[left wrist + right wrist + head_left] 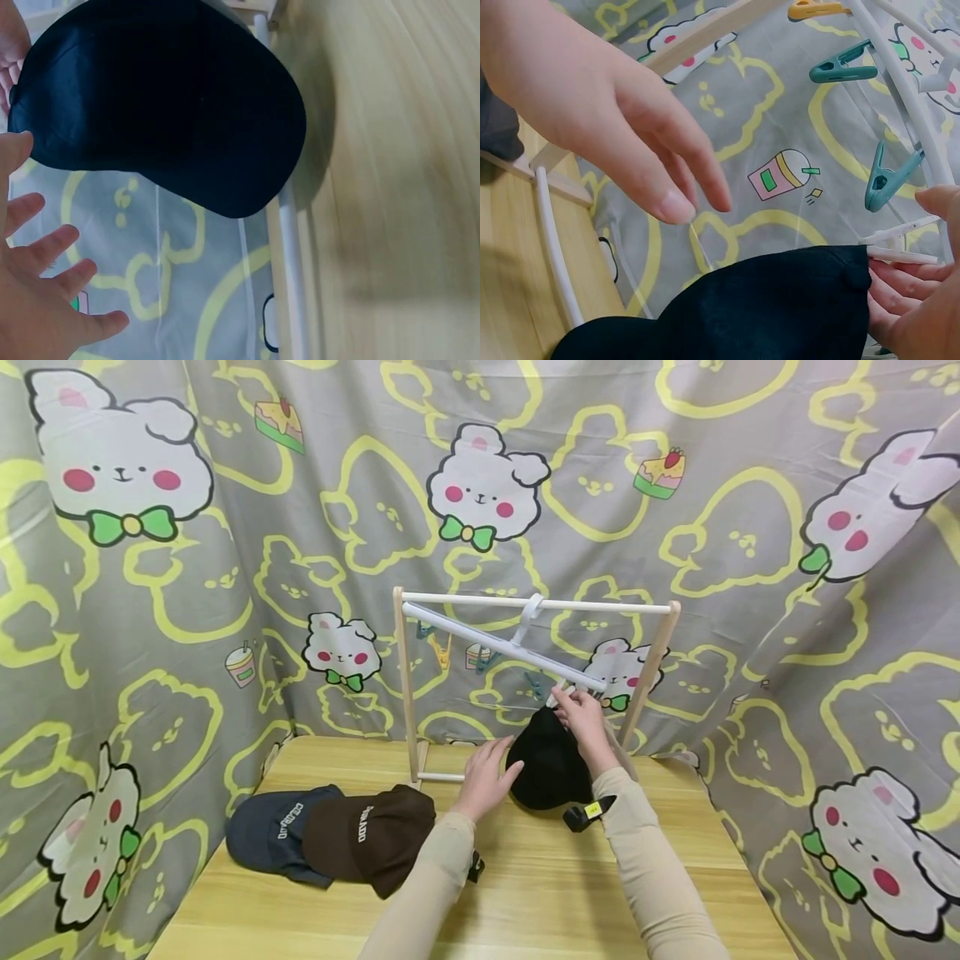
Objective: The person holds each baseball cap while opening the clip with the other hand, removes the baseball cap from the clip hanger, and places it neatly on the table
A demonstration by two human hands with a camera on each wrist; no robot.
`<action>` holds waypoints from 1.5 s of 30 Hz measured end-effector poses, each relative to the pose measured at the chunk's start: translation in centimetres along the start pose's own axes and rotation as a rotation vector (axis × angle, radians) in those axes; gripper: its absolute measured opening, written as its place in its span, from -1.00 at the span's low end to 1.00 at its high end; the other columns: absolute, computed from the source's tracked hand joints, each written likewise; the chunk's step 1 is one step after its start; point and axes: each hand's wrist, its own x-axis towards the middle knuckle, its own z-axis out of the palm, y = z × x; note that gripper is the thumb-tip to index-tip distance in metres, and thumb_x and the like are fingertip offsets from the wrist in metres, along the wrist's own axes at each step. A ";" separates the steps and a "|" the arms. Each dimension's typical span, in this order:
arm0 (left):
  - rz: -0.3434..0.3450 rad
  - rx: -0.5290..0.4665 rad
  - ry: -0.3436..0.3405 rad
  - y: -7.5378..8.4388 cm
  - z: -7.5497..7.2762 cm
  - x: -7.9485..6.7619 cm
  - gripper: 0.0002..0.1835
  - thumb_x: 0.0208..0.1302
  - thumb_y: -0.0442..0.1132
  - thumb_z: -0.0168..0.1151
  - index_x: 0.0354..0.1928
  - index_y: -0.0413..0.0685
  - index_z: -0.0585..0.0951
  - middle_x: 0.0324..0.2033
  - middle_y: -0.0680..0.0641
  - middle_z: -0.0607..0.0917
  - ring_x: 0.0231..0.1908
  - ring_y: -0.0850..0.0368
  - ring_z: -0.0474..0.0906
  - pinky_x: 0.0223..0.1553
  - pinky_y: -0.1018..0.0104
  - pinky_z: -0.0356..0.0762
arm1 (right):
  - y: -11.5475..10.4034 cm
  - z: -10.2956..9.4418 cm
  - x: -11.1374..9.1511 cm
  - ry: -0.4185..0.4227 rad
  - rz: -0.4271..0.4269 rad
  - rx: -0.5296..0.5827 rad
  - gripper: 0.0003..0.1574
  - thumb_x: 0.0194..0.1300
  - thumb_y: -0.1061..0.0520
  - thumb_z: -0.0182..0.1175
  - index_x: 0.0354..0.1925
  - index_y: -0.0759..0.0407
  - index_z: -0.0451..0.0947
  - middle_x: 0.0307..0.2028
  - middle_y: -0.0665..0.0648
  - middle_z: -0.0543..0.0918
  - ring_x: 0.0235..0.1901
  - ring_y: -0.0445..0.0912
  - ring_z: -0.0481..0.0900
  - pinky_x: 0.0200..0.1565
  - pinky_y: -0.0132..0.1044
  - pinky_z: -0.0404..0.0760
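Note:
A black cap point(546, 764) hangs with its brim down, below the low end of a tilted white hanger point(465, 631). At the cap's upper edge my right hand point(585, 722) pinches a white clip point(904, 256), thumb above and fingers below its handles. The right wrist view shows the clip's jaws at the edge of the cap. My left hand point(483, 781) is beside the cap with its fingers spread, holding nothing. In the left wrist view, those spread fingers point(56, 247) lie near the cap's edge. A pale object behind my right forearm is mostly hidden.
The hanger hooks over the top bar point(465, 600) of a wooden rack. Teal clips point(844, 66) and a yellow clip point(440, 652) hang from it. A brown cap point(367, 835) overlaps a navy cap point(262, 835) on the wooden table point(540, 893). Patterned curtain point(360, 427) surrounds the table.

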 end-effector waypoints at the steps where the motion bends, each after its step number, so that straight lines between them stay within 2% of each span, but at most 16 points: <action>1: 0.001 -0.008 0.002 0.1 0.1 0.2 -0.43 0.40 0.03 0.12 0.37 -0.01 0.38 0.29 -0.17 0.47 0.33 -0.21 0.32 0.33 -0.22 0.20 | 0.1 0.0 0.0 0.002 0.003 -0.005 -0.47 0.34 -0.16 0.19 -0.10 0.29 0.42 -0.11 0.21 0.58 -0.38 -0.24 0.63 -0.30 -0.48 0.59; 11: -0.051 -0.012 -0.059 0.9 0.9 1.8 -0.32 0.36 0.11 0.15 0.44 0.08 0.27 0.31 -0.15 0.43 0.34 -0.16 0.31 0.34 -0.19 0.20 | 0.5 -0.1 0.1 0.009 -0.001 -0.010 -0.43 0.32 -0.21 0.20 -0.09 0.28 0.43 -0.16 0.16 0.59 -0.39 -0.23 0.64 -0.31 -0.50 0.58; 17: -0.070 0.002 -0.085 1.2 1.5 2.5 -0.24 0.33 0.15 0.16 0.47 0.02 0.22 0.35 -0.17 0.40 0.36 -0.15 0.31 0.32 -0.21 0.25 | 0.4 -0.2 0.1 0.016 0.002 0.014 -0.49 0.32 -0.18 0.22 -0.17 0.25 0.43 -0.29 0.06 0.58 -0.42 -0.23 0.62 -0.34 -0.48 0.58; 24: -0.107 -0.102 -0.100 1.2 2.5 3.3 -0.16 0.30 0.16 0.21 0.50 -0.01 0.15 0.39 -0.18 0.36 0.36 -0.13 0.32 0.32 -0.07 0.34 | 0.2 -0.3 0.1 0.011 -0.002 0.019 -0.51 0.31 -0.17 0.22 -0.19 0.25 0.43 -0.27 0.08 0.56 -0.42 -0.25 0.63 -0.32 -0.47 0.60; 29: -0.122 -0.186 -0.110 1.1 3.3 3.7 -0.12 0.27 0.13 0.25 0.51 -0.01 0.11 0.41 -0.20 0.32 0.38 -0.12 0.30 0.35 -0.05 0.31 | 0.2 -0.3 0.2 0.009 0.001 0.021 -0.50 0.32 -0.17 0.22 -0.18 0.26 0.43 -0.26 0.08 0.54 -0.42 -0.24 0.63 -0.31 -0.47 0.61; 33: -0.132 -0.209 -0.109 0.9 3.9 3.9 -0.08 0.24 0.11 0.30 0.52 0.01 0.08 0.42 -0.18 0.31 0.39 -0.10 0.29 0.37 -0.03 0.29 | 0.1 -0.3 0.1 0.006 0.005 0.006 -0.46 0.32 -0.19 0.21 -0.14 0.28 0.43 -0.20 0.13 0.55 -0.41 -0.24 0.63 -0.30 -0.47 0.60; 40: -0.166 -0.328 -0.085 1.1 4.3 4.2 -0.03 0.18 0.01 0.39 0.51 -0.04 0.07 0.30 -0.22 0.43 0.30 -0.09 0.39 0.31 -0.05 0.36 | -0.1 -0.2 0.0 0.004 0.019 -0.022 -0.45 0.34 -0.19 0.19 -0.12 0.29 0.43 -0.15 0.19 0.57 -0.35 -0.19 0.64 -0.26 -0.44 0.61; 45: -0.188 -0.343 -0.094 1.1 4.5 4.5 -0.01 0.13 0.02 0.42 0.52 0.05 0.08 0.29 -0.21 0.41 0.25 -0.06 0.41 0.26 -0.02 0.41 | -0.2 -0.4 -0.1 -0.004 0.020 -0.050 -0.41 0.34 -0.21 0.17 -0.08 0.31 0.43 -0.07 0.26 0.57 -0.30 -0.13 0.67 -0.22 -0.40 0.62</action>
